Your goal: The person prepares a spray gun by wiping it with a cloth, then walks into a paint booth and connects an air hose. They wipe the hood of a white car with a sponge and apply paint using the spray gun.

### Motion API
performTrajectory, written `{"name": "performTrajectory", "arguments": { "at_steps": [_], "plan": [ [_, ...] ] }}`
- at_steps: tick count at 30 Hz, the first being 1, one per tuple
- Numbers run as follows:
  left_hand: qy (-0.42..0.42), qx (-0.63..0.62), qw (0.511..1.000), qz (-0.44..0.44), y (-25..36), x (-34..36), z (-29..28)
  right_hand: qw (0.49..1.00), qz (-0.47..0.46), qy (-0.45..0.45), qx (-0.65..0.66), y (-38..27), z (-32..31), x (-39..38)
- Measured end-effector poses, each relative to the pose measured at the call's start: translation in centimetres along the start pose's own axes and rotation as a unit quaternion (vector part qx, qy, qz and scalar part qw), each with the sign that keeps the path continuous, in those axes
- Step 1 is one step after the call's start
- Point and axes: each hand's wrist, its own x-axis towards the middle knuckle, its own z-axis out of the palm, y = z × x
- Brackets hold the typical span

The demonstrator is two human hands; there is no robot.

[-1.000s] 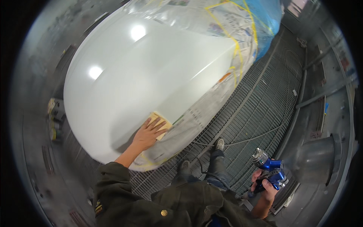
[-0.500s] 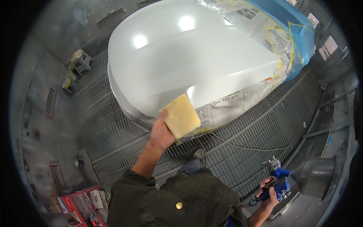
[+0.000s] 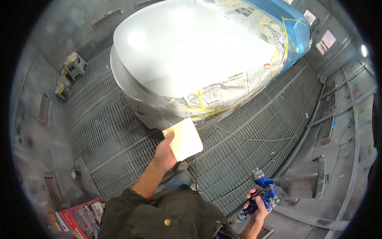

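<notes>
Grey hose point(image 3: 254, 139) apparently crosses grating point(image 3: 227, 159) beyond the spray gun point(image 3: 269, 194).

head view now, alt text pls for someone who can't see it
A person's left hand holds a square, pale yellow cloth and their right hand grips a blue spray gun, over a grated floor. Beyond is a glossy white vehicle panel, partly bordered by newspaper, yellow tape and blue sheeting.

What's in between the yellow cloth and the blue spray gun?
In the head view, grey floor grating shows between the yellow cloth in the left hand and the blue spray gun in the right hand.
</notes>
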Motion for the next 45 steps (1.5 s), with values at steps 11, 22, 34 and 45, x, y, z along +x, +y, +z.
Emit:
{"name": "performTrajectory", "arguments": {
  "at_steps": [11,22,34,45],
  "plan": [
    [0.089,-0.004,0.986,0.141,18.1,-10.4,-19.9,0.998,0.007,-0.056,-0.031,9.1,18.0,-5.5],
    [0.196,0.125,0.950,0.208,43.8,-10.9,-38.7,0.993,0.028,-0.081,-0.079,16.2,40.3,-7.9],
    [0.171,0.519,0.799,0.251,48.1,21.3,-24.5,0.993,0.019,0.019,-0.114,18.6,49.3,-2.8],
    [-0.323,0.769,0.370,0.408,36.8,33.0,-22.2,0.979,-0.040,0.165,-0.108,20.4,58.0,0.1]
  ]
}}
